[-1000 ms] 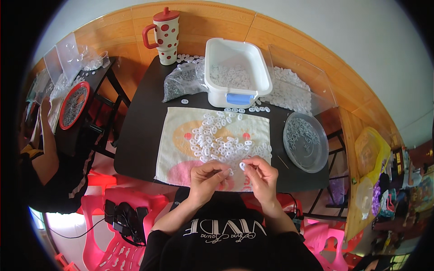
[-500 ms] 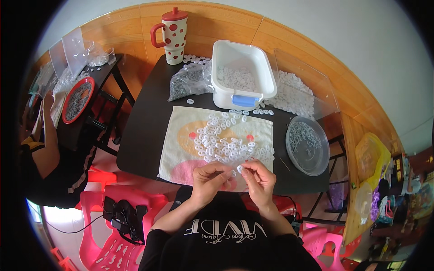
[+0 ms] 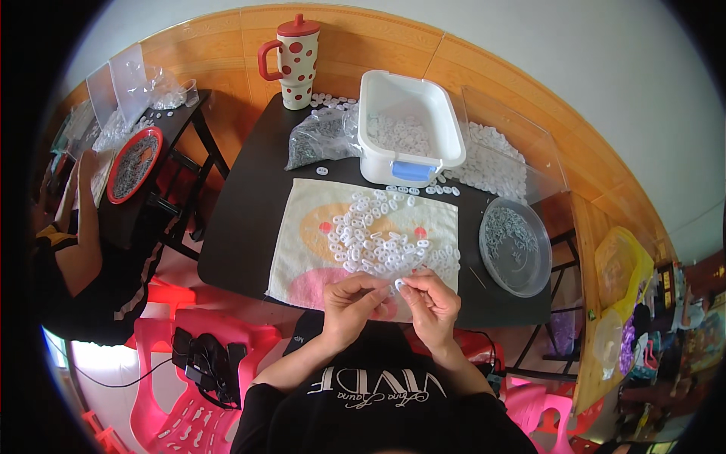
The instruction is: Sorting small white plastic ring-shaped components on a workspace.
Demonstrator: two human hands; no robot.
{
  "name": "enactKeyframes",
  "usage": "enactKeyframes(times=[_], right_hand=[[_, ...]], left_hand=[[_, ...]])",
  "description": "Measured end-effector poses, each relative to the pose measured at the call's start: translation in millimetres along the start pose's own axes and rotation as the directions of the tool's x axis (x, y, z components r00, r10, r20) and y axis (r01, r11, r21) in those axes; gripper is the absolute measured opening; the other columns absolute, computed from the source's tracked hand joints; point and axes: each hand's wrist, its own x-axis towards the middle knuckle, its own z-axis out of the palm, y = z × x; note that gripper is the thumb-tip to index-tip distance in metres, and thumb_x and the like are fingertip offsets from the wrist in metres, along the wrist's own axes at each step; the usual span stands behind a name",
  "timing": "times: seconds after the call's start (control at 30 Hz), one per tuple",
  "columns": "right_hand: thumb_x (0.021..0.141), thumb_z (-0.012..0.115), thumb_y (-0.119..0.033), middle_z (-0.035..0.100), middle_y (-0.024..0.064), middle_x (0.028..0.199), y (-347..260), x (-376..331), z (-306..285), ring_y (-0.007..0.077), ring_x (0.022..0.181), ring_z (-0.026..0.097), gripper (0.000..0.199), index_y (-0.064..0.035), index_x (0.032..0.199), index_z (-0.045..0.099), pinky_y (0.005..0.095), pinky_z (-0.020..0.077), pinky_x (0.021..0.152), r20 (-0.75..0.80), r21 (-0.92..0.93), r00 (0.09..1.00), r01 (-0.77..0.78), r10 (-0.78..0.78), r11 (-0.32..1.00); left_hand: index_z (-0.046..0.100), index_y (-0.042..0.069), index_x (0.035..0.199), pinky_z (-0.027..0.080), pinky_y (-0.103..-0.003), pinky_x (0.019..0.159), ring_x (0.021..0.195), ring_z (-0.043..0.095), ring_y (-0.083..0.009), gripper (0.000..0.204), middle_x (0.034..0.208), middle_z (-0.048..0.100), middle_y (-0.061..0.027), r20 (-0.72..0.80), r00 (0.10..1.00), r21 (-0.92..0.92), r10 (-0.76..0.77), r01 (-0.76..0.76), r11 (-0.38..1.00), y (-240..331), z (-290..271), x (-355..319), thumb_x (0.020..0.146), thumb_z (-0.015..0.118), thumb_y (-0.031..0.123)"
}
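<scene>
Rt hand [image 3: 436, 306] nearer lt hand [image 3: 348, 308]; tub [image 3: 380, 168] behind pcs [image 3: 376, 255].

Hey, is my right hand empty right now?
No, your right hand pinches a small white oval piece.

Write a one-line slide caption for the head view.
Before a heap of white oval pieces on a towel, the right hand pinches one piece beside the left hand.
</scene>
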Motion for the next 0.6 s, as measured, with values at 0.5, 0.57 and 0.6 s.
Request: enactKeyframes(times=[0.5, 0.57, 0.6], right_hand=[[0.086, 0.065, 0.010, 0.067, 0.0114, 0.086, 1.2, -3.3, 1.1, 0.0183, 0.076, 0.060, 0.014, 0.0071, 0.101, 0.067, 0.0276, 0.0470, 0.070, 0.035, -0.078, 0.997, 0.074, -0.071, 0.994], [0.087, 0.064, 0.010, 0.067, 0.0114, 0.087, 1.0, -4.0, 1.0, 0.0186, 0.077, 0.060, 0.015, 0.0072, 0.101, 0.067, 0.0280, 0.0473, 0.072, 0.032, -0.077, 0.999, 0.044, -0.042, 0.996], [0.087, 0.064, 0.010, 0.067, 0.0114, 0.087, 0.6, -4.1, 1.4, 0.0185, 0.077, 0.060, 0.015, 0.0074, 0.102, 0.067, 0.0280, 0.0471, 0.072, 0.023, -0.063, 0.999, 0.035, -0.034, 0.997]], left_hand=[[0.072, -0.004, 0.097, 0.052, -0.024, 0.057, 0.067, 0.066, -0.0154, 0.013, 0.084, 0.069, -0.0106, -0.057, 0.997, -0.015, 0.058, -0.058, 0.998, -1.3, 3.3, -2.0, 0.086, 0.066, -0.009], [0.072, -0.004, 0.097, 0.052, -0.025, 0.057, 0.067, 0.066, -0.0154, 0.013, 0.084, 0.069, -0.0105, -0.046, 0.998, -0.039, 0.051, -0.053, 0.998, -2.8, 2.6, -1.5, 0.087, 0.066, -0.009], [0.072, -0.003, 0.098, 0.052, -0.025, 0.057, 0.066, 0.065, -0.0153, 0.013, 0.084, 0.069, -0.0103, -0.040, 0.999, -0.061, 0.027, -0.029, 0.998, -3.7, 2.5, -1.2, 0.087, 0.066, -0.008]])
